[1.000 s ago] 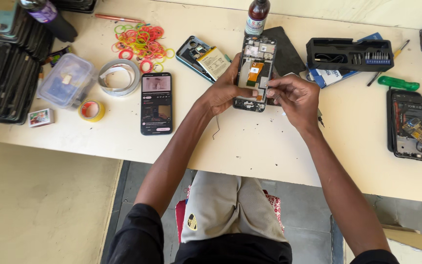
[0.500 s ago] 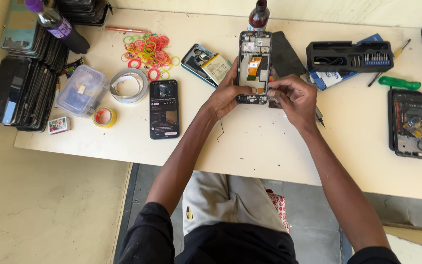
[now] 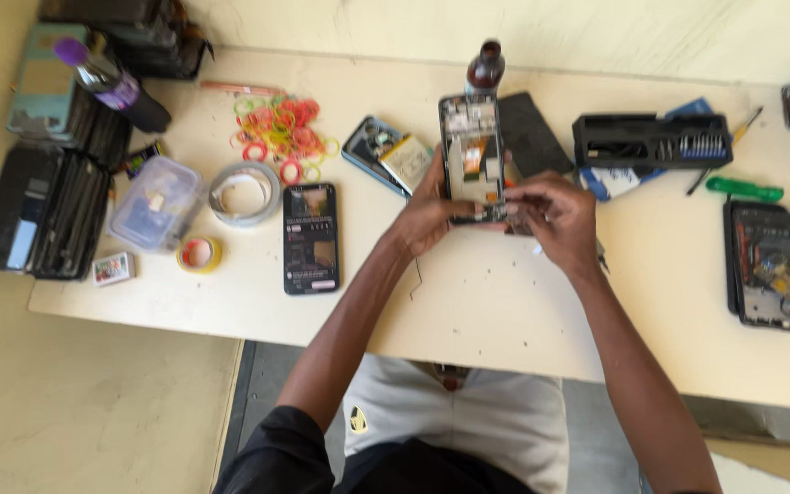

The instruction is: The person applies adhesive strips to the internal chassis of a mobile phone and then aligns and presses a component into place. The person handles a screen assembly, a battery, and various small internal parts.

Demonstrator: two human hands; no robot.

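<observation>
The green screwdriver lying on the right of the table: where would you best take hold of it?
Grip the green screwdriver around the middle of its thick handle, coming down from above. It lies flat and crosswise on the table, with bare surface on both long sides, so fingers can close across it.

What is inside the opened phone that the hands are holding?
The opened phone shows an orange part at its middle and dark boards near the top. Its lower end is covered by the left hand and right hand.
</observation>
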